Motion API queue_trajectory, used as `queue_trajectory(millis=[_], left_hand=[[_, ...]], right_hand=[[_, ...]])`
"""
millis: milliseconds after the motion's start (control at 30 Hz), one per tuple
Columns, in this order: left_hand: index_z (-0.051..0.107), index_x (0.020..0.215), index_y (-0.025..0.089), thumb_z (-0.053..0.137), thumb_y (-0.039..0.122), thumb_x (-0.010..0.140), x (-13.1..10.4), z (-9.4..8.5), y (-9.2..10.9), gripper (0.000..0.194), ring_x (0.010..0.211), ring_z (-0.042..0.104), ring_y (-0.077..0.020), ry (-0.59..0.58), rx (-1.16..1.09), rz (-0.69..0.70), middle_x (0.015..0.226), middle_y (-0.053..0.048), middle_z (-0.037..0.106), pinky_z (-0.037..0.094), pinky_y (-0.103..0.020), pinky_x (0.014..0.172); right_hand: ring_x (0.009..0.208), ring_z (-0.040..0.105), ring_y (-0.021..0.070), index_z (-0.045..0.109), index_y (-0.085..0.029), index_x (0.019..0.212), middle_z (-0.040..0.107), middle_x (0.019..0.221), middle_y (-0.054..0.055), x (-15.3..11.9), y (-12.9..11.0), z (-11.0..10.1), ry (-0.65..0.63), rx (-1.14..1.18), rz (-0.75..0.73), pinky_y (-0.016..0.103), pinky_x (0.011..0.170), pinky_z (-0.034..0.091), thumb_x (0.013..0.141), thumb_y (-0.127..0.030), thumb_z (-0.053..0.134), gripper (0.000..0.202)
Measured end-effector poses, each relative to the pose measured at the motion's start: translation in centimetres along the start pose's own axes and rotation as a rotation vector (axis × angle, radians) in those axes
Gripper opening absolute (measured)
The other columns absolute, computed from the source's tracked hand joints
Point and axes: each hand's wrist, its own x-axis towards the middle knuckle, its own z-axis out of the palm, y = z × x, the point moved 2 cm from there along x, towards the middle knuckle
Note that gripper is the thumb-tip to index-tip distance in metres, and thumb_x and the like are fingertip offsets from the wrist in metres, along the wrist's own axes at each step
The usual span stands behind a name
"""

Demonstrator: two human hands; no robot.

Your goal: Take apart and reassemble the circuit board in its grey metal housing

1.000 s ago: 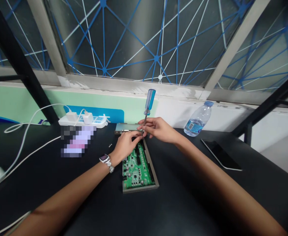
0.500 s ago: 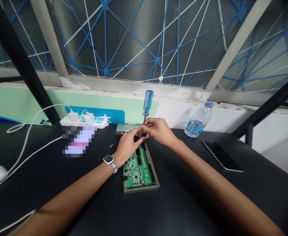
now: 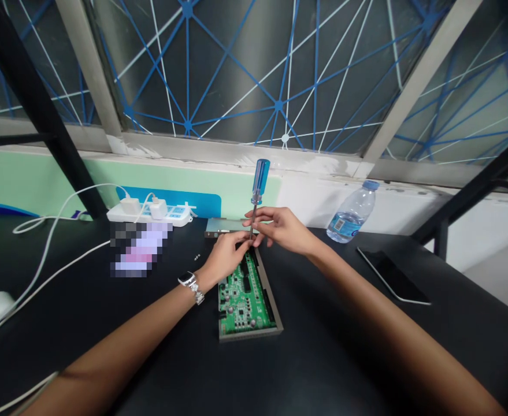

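Observation:
A screwdriver (image 3: 260,180) with a clear blue handle stands nearly upright, its shaft pointing down at the far part of a green circuit board (image 3: 245,297) in a grey metal frame. My right hand (image 3: 277,228) has its fingers closed on the screwdriver's shaft. My left hand (image 3: 225,257), with a watch (image 3: 187,278) on its wrist, reaches over the board's far left part, thumb and fingers pinched near the screwdriver's lower end. The tip and whatever lies under it are hidden by the fingers. Behind the hands lies a flat metal piece (image 3: 221,227).
Small metal bits (image 3: 197,257) lie left of the board. Further left are a blurred-out phone-like object (image 3: 143,248), a white power strip (image 3: 180,215) and cables. A water bottle (image 3: 349,212) and a dark tablet or phone (image 3: 392,276) are at the right. A window stands behind.
The fingers of my right hand have loosened and shifted around the shaft. My left hand has shifted slightly, its wrist a little to the left. The screwdriver remains nearly upright.

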Motion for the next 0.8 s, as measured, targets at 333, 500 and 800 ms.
queue_trajectory(millis=[333, 500, 800], left_hand=[[0.064, 0.104, 0.019, 0.065, 0.023, 0.087, 0.0, 0.13, 0.21, 0.017, 0.092, 0.07, -0.0204, 0.138, -0.065, -0.008, 0.098, -0.006, 0.073, 0.053, -0.033, 0.087], [0.062, 0.092, 0.019, 0.069, 0.021, 0.084, 0.0, 0.44, 0.03, 0.01, 0.088, 0.07, -0.0192, 0.186, -0.103, -0.02, 0.09, -0.003, 0.072, 0.055, -0.032, 0.082], [0.064, 0.093, 0.015, 0.06, 0.02, 0.09, 0.26, 0.93, -0.39, 0.007, 0.091, 0.072, -0.021, 0.106, -0.299, -0.05, 0.094, -0.008, 0.075, 0.056, -0.034, 0.088]], right_hand=[[0.051, 0.068, 0.0143, 0.056, -0.017, 0.083, 0.066, 0.072, 0.001, 0.34, 0.5, -0.08, 0.131, -0.095, -0.063, 0.021, 0.041, 0.042, 0.083, -0.031, 0.066, 0.017], [0.05, 0.067, 0.014, 0.056, -0.018, 0.081, 0.065, 0.074, 0.0, 0.37, 0.71, 0.14, 0.204, -0.107, -0.09, 0.023, 0.044, 0.044, 0.081, -0.027, 0.067, 0.014], [0.061, 0.069, 0.015, 0.058, -0.017, 0.097, 0.067, 0.093, 0.006, 0.37, 0.96, 0.4, 0.159, -0.063, -0.034, 0.023, 0.045, 0.047, 0.082, -0.036, 0.07, 0.027]])
